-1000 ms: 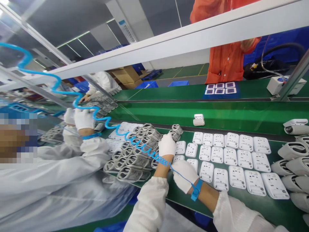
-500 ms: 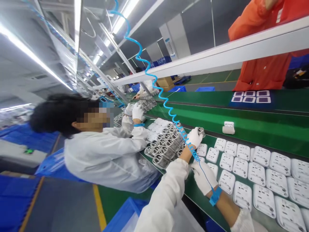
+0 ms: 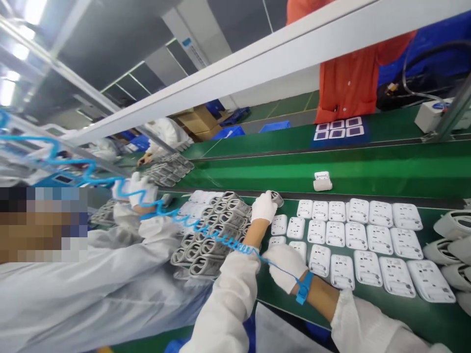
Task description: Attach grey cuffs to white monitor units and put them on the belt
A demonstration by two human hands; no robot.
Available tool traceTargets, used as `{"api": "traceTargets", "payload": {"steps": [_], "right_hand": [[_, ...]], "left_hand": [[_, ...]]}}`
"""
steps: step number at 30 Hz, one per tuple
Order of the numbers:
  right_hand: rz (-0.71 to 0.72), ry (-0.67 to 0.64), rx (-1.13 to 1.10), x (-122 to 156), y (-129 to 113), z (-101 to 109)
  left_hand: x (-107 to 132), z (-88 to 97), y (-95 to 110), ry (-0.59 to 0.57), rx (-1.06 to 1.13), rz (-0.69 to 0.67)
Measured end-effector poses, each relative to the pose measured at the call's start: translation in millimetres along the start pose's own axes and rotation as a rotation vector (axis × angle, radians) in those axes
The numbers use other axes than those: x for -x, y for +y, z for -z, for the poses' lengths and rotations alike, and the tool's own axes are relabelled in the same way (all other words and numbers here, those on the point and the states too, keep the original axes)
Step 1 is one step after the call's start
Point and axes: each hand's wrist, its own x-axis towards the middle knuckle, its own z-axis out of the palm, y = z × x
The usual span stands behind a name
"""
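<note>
My gloved left hand reaches out to the far edge of the bench, its fingers closed on a grey looped cuff. Just left of it lies a stack of similar grey cuffs. Closer to me, my gloved right hand is low over the bench, beside the nearest white plastic housings. Its fingers are mostly hidden behind the back of the hand, so I cannot see whether they hold anything. A blue wrist strap circles my right wrist, with a coiled blue cord running from it.
Rows of white housings cover the bench to the right, with larger grey cuffs beyond. One cuffed unit sits on the green conveyor. A co-worker's white sleeve is close on the left. A white rail crosses above.
My view has turned to the right, so the bench and both hands appear farther left. My left hand stays on the grey cuff; my right hand remains near the housings.
</note>
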Motion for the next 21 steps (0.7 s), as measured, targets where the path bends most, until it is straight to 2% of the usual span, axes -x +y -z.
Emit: {"api": "traceTargets", "payload": {"steps": [4, 9, 14, 21], "right_hand": [[0.0, 0.015, -0.031, -3, 2, -3], [0.015, 0.008, -0.048, 0, 2, -4], [0.026, 0.004, -0.054, 2, 5, -7], [0.005, 0.017, -0.083, -5, 9, -13]], "left_hand": [[1, 4.9, -1, -0.035, 0.02, -0.056], [-5, 7.2, 5, -0.088, 0.07, 0.007], [-13, 5.5, 9, -0.095, 0.034, -0.075], [-10, 5.6, 7, -0.096, -0.02, -0.175]]}}
